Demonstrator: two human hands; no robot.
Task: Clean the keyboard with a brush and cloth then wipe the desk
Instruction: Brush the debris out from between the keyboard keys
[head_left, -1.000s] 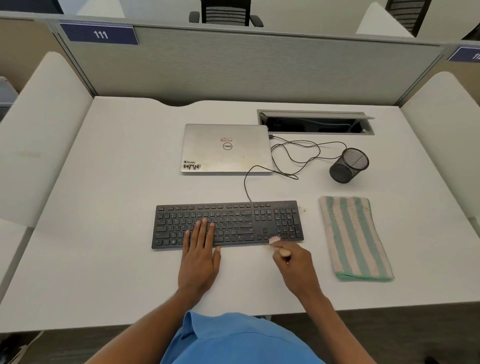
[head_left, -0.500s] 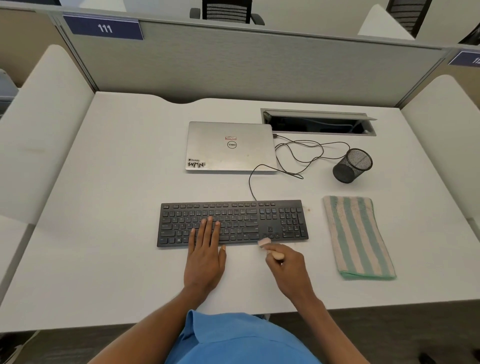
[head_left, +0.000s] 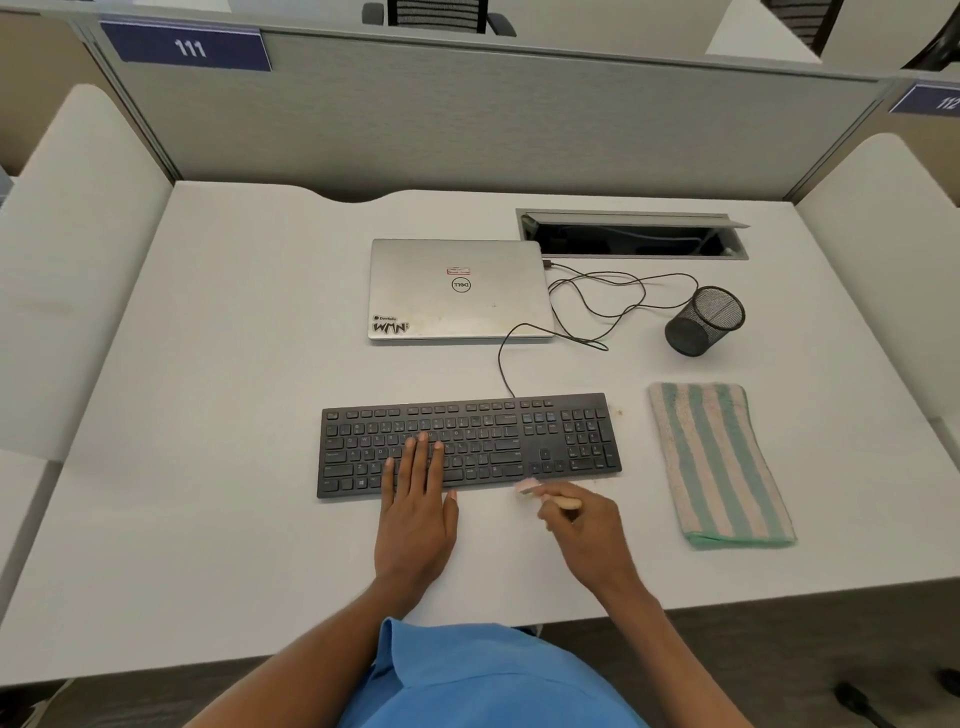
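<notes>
Your left hand (head_left: 418, 506) lies flat on the long black keyboard (head_left: 545, 441), fingers straight and close. Your right hand (head_left: 589, 532) pinches a small pale wooden brush (head_left: 530, 486) at its front edge. The striped green cloth (head_left: 719, 462) lies farther right.

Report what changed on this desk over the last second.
The right hand, gripping the brush, slid left along the front edge of the keyboard, carrying the bristles from below the number pad to below the arrow keys. Nothing was picked up or let go. The left hand stayed flat on the keys. The striped cloth, laptop and mesh cup did not move.
</notes>
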